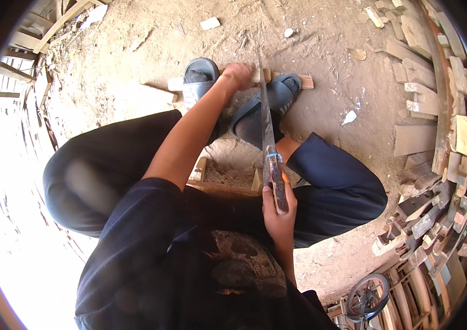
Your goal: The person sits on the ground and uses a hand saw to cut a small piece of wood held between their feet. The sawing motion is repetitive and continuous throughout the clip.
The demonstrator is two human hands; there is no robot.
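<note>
A hand saw (267, 124) points away from me, its long narrow blade reaching past my feet. My right hand (282, 217) is closed round its worn wooden handle, which has a blue tie near the blade. Across the ground lies a strip of wood (306, 82), partly hidden by my feet in dark grey slide sandals (200, 71). Between the sandals, my left hand (238, 77) grips the wood, just left of the blade. The blade crosses over the wood beside those fingers; whether its teeth are in a cut, I cannot tell.
Beneath me is a low wooden seat (222, 190). Stacked wood offcuts (420, 99) line the right side, with a bicycle wheel (366, 297) at lower right. A flat board (158, 94) lies left of my feet, and scraps (210, 23) dot the dirt ground.
</note>
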